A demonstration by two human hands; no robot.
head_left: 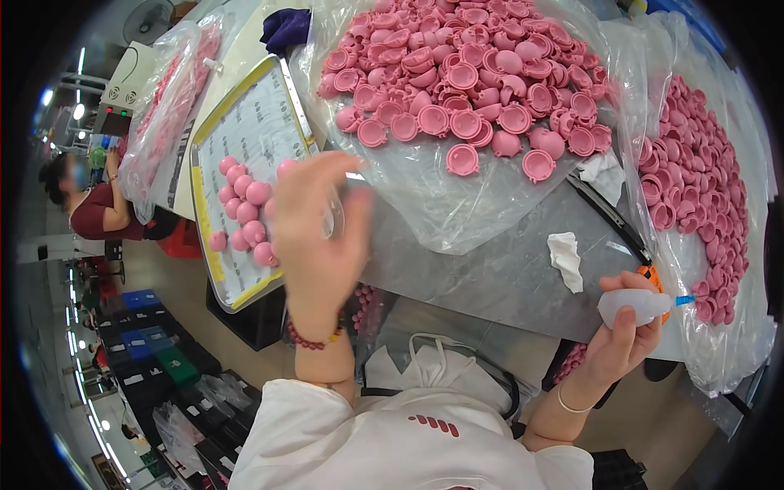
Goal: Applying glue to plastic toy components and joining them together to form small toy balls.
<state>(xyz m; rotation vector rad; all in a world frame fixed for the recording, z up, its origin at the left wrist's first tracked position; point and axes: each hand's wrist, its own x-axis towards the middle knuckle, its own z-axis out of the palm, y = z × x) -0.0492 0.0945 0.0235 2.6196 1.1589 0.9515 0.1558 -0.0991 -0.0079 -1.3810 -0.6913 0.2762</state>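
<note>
My right hand (621, 343) is closed round a small white translucent squeeze bottle (635, 308) with a blue nozzle, pointing right. Beside the tray's right edge is my left hand (318, 237), blurred by motion; its thumb and fingers look apart, and I see nothing held in them. Several closed pink balls (247, 211) are grouped on the lined tray (214, 269), partly behind that hand. A large heap of pink half-shells (466, 124) lies on clear plastic sheeting (445, 216) ahead of me.
More pink shells (694, 180) fill a plastic bag at the right. A black-and-orange tool (608, 214) and crumpled white tissue (565, 261) lie on the grey table (482, 278). A purple cloth (286, 29) is at the back. Another person (102, 208) works at far left.
</note>
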